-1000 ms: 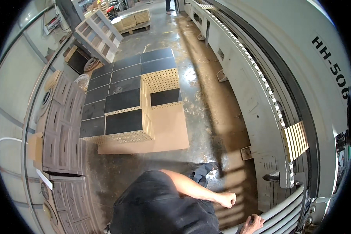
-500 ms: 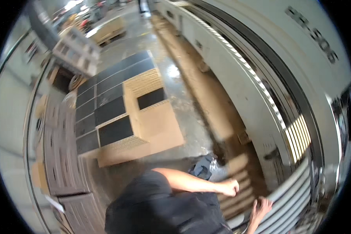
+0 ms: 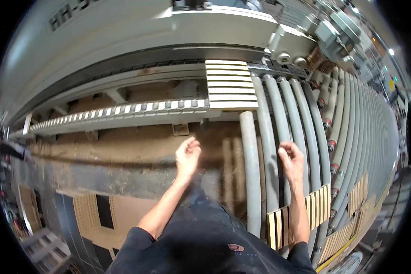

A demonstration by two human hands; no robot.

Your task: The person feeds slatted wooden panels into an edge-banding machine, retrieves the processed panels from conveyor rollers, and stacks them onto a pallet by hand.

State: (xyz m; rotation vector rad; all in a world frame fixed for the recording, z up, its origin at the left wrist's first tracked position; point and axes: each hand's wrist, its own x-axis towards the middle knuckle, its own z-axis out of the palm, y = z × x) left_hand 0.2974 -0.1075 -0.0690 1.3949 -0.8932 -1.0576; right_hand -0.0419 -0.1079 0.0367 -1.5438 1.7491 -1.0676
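Note:
My left hand (image 3: pixel 187 154) hangs over the dusty floor in front of the long machine, its fingers loosely bent and nothing in them. My right hand (image 3: pixel 293 157) is above the grey rollers (image 3: pixel 268 150), thumb apart from the curved fingers, holding nothing visible. Beyond both hands, a pale striped slatted panel (image 3: pixel 231 85) lies at the machine's outlet, at the end of its segmented chain track (image 3: pixel 123 111). Beside my right forearm are two smaller slatted pieces, one (image 3: pixel 278 228) partly hidden by the arm and another (image 3: pixel 318 206) just right of it.
A roller conveyor (image 3: pixel 360 123) curves off to the right, with more slatted pieces (image 3: pixel 358 194) along its near edge. The light grey machine (image 3: pixel 123 41) spans the far side. At lower left, stacked dark-topped panels (image 3: pixel 71 214) stand beside a brown sheet (image 3: pixel 128 212).
My view has swung right, from the stacked panels to the machine and rollers. Both hands now reach forward; the right has come off the roller area's near end, and the left fist has loosened.

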